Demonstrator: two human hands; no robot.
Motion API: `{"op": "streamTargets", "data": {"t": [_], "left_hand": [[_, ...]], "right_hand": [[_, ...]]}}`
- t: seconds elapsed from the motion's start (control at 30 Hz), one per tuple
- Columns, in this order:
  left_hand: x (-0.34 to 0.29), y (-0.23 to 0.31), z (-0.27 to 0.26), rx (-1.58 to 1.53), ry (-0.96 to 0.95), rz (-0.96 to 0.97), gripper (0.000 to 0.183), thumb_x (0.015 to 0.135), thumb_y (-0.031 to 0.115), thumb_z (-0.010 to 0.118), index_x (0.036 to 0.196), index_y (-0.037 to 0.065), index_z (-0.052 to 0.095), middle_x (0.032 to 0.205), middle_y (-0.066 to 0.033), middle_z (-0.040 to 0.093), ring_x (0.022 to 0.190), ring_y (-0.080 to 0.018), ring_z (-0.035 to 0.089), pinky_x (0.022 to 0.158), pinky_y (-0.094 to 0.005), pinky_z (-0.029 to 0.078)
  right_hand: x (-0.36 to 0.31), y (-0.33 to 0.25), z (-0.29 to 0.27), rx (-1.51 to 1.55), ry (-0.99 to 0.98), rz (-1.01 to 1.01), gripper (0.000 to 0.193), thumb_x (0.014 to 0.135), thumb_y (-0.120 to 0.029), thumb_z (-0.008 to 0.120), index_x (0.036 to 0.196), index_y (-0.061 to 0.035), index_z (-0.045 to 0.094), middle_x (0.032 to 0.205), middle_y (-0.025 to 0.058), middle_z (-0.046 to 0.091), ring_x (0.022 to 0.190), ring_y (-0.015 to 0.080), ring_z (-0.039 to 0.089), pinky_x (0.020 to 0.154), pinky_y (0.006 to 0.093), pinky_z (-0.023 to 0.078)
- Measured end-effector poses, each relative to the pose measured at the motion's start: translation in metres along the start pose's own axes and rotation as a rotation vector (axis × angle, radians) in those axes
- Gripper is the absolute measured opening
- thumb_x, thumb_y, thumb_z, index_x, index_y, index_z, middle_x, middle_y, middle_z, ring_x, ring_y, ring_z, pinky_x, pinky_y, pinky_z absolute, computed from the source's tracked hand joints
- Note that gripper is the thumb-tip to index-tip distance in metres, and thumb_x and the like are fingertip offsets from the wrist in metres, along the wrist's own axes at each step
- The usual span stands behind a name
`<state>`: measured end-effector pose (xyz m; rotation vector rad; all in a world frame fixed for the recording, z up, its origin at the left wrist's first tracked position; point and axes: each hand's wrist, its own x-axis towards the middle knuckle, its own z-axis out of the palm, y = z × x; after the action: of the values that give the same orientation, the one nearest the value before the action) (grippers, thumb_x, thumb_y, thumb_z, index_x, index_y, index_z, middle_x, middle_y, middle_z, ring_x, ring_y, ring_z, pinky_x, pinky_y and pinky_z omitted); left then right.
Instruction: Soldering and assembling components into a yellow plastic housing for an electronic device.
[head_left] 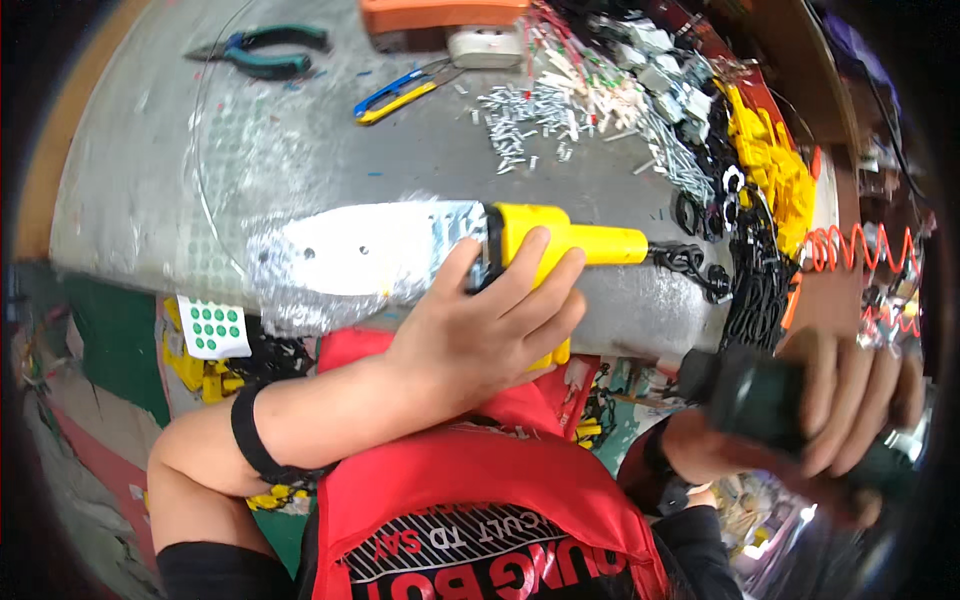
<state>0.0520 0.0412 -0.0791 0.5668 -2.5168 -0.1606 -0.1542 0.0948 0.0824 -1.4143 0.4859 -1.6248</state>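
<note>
My left hand (490, 325) grips a yellow-handled pipe welding iron (580, 240) near the bench's front edge. Its flat, shiny metal plate (365, 248) has small holes, points left and sits among crinkled clear film. A black cord leaves the handle's right end. Off the bench at the right, my right hand (850, 400) is wrapped around a dark green and black power tool (760, 398). That tool is smeared by motion, so its exact kind is unclear.
Pliers (270, 52) and blue-yellow snips (405, 92) lie at the back of the metal bench (130, 170). Small metal pins (525, 115), yellow plastic parts (775, 160) and black cords (755, 280) heap up toward the right. A red coiled hose (860, 248) hangs beyond.
</note>
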Motion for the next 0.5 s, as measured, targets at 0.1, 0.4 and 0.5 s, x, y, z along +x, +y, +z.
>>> {"op": "streamTargets", "data": {"t": [0.1,0.4,0.5], "left_hand": [[0.006,-0.009,-0.026,-0.048,-0.134,0.106,0.065,0.07,0.046,0.075,0.127,0.017,0.061,0.145,-0.0065,0.05,0.13,-0.0278,0.048,0.094,-0.0501,0.038],[0.033,-0.063,-0.058,-0.602,-0.374,-0.489,0.053,0.071,0.013,0.08,0.12,0.002,0.062,0.12,-0.0179,0.063,0.107,-0.0367,0.06,0.092,-0.0422,0.047],[0.042,-0.079,-0.062,-0.853,-0.476,-0.722,0.048,0.073,0.009,0.079,0.117,0.002,0.063,0.112,-0.0168,0.064,0.103,-0.0376,0.061,0.092,-0.0402,0.047]], "right_hand": [[0.004,-0.011,-0.011,-0.056,0.454,0.051,0.058,0.066,-0.018,0.083,0.111,-0.0082,0.049,0.083,-0.0028,0.051,0.077,0.011,0.052,0.087,0.0311,0.038],[-0.053,0.071,-0.107,0.513,0.898,-0.047,0.045,0.091,-0.043,0.054,0.111,-0.0029,0.052,0.082,0.0018,0.049,0.077,0.0167,0.051,0.088,0.042,0.043],[-0.056,0.087,-0.103,0.47,0.979,-0.039,0.045,0.092,-0.046,0.051,0.11,-0.0043,0.052,0.081,0.0017,0.05,0.075,0.0173,0.052,0.088,0.0419,0.044]]}}
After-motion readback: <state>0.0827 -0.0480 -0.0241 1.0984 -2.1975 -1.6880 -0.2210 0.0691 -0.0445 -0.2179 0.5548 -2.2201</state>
